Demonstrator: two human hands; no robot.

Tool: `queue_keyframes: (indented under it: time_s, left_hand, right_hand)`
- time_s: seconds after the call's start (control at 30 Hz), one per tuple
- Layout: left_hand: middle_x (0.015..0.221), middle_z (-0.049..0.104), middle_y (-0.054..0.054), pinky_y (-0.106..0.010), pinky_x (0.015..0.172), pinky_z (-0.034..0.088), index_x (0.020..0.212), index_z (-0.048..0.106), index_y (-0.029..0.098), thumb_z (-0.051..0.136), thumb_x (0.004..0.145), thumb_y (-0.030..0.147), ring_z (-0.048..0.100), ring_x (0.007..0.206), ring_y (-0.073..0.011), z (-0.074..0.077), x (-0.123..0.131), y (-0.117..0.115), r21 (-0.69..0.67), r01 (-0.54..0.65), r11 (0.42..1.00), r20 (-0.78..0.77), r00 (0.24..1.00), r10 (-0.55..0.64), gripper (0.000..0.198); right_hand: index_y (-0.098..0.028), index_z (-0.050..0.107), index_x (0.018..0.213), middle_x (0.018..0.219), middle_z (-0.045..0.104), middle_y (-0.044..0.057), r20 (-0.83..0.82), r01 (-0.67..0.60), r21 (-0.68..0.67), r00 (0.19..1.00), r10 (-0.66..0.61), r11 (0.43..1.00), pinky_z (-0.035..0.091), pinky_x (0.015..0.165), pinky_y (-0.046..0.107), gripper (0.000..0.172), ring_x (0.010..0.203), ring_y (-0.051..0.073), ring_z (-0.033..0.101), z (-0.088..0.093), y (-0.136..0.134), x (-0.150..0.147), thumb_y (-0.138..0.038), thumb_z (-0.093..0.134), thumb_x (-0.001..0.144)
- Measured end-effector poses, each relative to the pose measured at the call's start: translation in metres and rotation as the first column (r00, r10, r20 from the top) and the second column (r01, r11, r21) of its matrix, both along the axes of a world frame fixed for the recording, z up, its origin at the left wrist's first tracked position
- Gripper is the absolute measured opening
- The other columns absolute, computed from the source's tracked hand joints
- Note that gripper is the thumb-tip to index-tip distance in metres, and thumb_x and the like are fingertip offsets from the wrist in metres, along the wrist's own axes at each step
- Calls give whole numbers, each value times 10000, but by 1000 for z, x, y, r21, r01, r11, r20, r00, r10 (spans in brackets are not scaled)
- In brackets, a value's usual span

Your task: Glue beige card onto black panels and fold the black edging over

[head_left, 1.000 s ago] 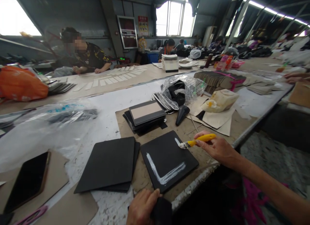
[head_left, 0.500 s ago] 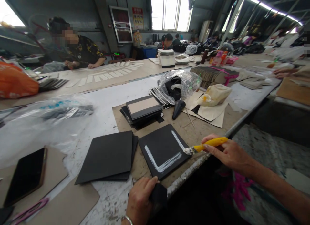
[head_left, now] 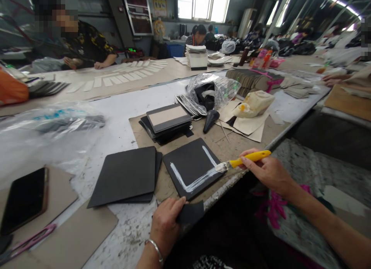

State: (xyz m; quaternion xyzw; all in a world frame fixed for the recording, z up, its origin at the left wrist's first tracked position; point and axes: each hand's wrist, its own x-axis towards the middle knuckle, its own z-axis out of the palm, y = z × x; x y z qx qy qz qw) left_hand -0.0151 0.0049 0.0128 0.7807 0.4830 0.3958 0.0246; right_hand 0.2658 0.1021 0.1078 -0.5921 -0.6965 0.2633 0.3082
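A yellow-handled brush (head_left: pixel 252 158) is gripped in my right hand (head_left: pixel 271 172), its whitened bristles touching the right corner of a square black panel (head_left: pixel 193 161). White paste runs along the panel's left, near and right sides in a U shape. My left hand (head_left: pixel 167 219) is closed at the panel's near corner, thumb on its edge, the other fingers curled and partly hidden. Beside that thumb a dark piece (head_left: pixel 191 213) sticks out over the table edge; whether it joins the panel cannot be seen. To the left lie overlapping black panels (head_left: pixel 124 176).
Behind the panel sits a stack of black pieces (head_left: pixel 169 117), a black cone (head_left: pixel 211 120) and a paste-smeared container (head_left: pixel 255 104). A phone (head_left: pixel 24 199) and pink-handled scissors (head_left: pixel 34 238) lie at left. Across the table a co-worker (head_left: pixel 84 45) sits by pale strips.
The brush has shifted slightly left on the panel, and the white paste now joins up at the right corner. My left hand stays at the near corner. The view has tilted down.
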Motion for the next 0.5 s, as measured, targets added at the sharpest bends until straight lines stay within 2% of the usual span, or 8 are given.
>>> queue_keyframes:
  time_s: [0.13, 0.27, 0.37, 0.5]
  left_hand:
    - [668, 632, -41, -245, 537, 476, 983, 594, 141, 409, 892, 136, 594, 593, -162, -1, -1, 0, -6, 7, 1000, 7, 1000, -7, 206]
    - [662, 630, -46, -249, 535, 478, 980, 594, 129, 382, 898, 130, 592, 594, -164, 2, 0, 0, -13, 10, 1000, 14, 1000, -10, 228]
    - [645, 619, -45, -254, 526, 476, 983, 597, 125, 387, 903, 145, 583, 583, -166, 4, 0, -1, -14, 2, 1000, 1, 1000, -2, 225]
    - [632, 612, -44, -257, 523, 475, 987, 596, 124, 401, 906, 161, 578, 576, -168, 3, 0, -2, -20, -2, 1000, -3, 1000, 2, 213]
  right_hand:
    - [-193, 617, 845, 834, 671, 53, 18, 58, 25, 998, -58, 998, 552, 637, 279, 268, 680, 187, 662, 5, -2, 11, -442, 526, 802]
    - [-199, 607, 873, 819, 676, 60, 27, 79, 76, 996, -81, 994, 549, 601, 268, 246, 680, 190, 664, 16, -6, 8, -422, 527, 806]
    - [-200, 612, 866, 828, 672, 49, 152, 22, 153, 987, -46, 988, 523, 539, 249, 228, 660, 171, 646, 17, -10, 2, -398, 508, 822]
    - [-199, 613, 871, 864, 660, 39, 258, -110, 246, 965, 44, 963, 523, 638, 248, 189, 770, 169, 632, 12, -21, -11, -341, 491, 842]
